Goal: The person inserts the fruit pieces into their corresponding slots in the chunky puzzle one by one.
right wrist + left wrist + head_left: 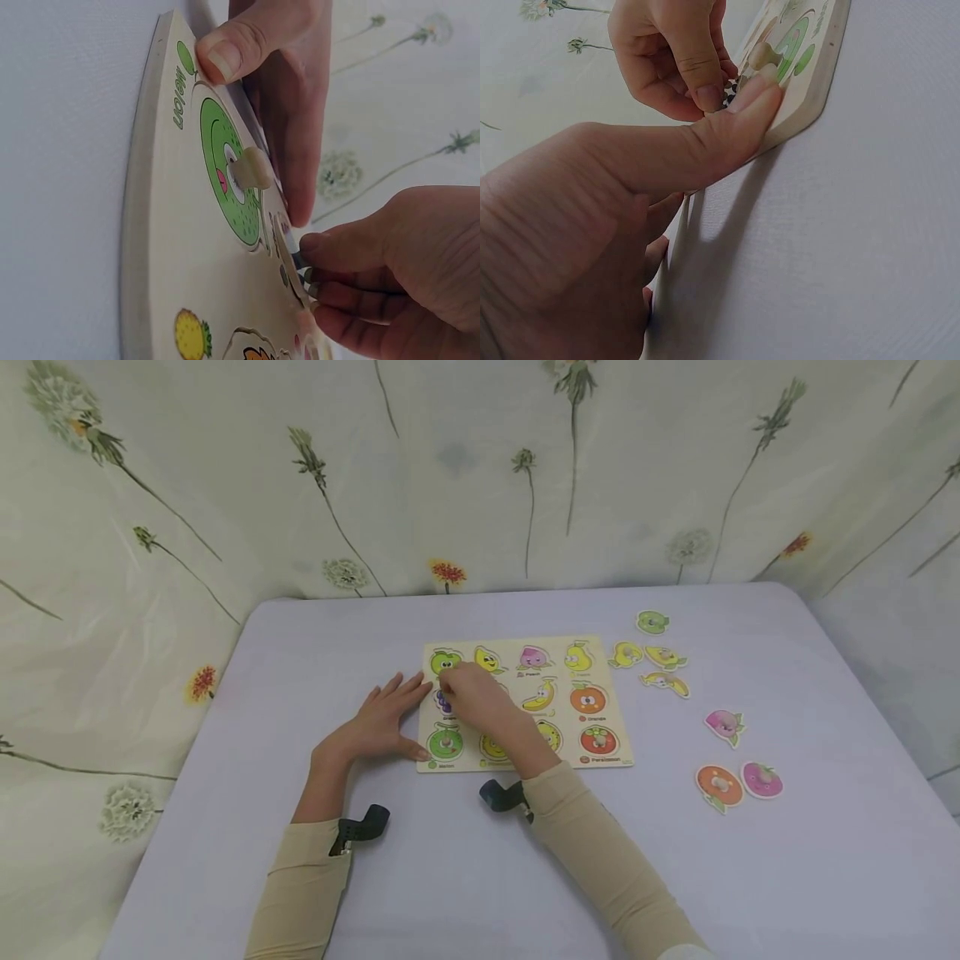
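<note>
A wooden fruit puzzle board [570, 722] lies on the table, printed with fruit pictures and names. Over its left column, my right hand [476, 693] pinches the grape puzzle piece [443, 702] at the grape place; the fingers partly hide it. The left hand [378, 718] is spread beside the board's left edge. Its thumb [754, 101] rests on the board near the melon piece [229, 172], which sits in its place with a wooden knob. A persimmon piece [598, 741] with a knob also sits in the board.
Right of the board lie several loose pieces: a green one [652, 622], yellow ones [626, 654], a peach [725, 727], an orange [720, 787] and a purple-pink one [762, 779]. A flowered cloth [480, 510] hangs behind the white table [825, 860].
</note>
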The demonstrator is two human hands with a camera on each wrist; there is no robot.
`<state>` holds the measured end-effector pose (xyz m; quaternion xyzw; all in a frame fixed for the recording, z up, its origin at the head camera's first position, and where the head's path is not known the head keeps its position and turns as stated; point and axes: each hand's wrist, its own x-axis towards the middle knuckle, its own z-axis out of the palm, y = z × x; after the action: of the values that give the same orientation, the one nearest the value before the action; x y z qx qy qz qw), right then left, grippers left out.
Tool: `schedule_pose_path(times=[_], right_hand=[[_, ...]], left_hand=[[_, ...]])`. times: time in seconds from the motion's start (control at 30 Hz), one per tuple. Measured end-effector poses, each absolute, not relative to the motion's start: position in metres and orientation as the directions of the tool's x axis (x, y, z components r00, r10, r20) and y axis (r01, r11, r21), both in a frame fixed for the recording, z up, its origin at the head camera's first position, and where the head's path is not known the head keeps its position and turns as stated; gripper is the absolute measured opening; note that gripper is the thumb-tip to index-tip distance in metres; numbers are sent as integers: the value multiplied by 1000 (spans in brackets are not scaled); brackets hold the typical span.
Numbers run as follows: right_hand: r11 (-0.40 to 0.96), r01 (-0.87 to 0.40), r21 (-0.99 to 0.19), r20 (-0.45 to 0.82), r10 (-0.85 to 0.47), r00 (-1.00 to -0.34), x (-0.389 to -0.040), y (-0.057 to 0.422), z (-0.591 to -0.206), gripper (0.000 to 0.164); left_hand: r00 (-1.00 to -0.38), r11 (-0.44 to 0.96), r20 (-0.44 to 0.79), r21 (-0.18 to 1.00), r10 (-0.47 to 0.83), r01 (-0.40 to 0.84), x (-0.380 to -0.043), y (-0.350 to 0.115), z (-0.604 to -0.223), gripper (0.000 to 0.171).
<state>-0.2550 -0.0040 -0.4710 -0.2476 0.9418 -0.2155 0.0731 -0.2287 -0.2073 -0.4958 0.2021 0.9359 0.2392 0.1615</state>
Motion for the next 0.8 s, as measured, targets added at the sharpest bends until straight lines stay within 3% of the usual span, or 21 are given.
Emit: schedule_pose_path(times=[0.8], right_hand=[[795,-443,-415,-26,-497,-867,-259,-8,-475,8]], left_hand=[[-872,800,-195,522,450,296,-230,-207,-499,112]])
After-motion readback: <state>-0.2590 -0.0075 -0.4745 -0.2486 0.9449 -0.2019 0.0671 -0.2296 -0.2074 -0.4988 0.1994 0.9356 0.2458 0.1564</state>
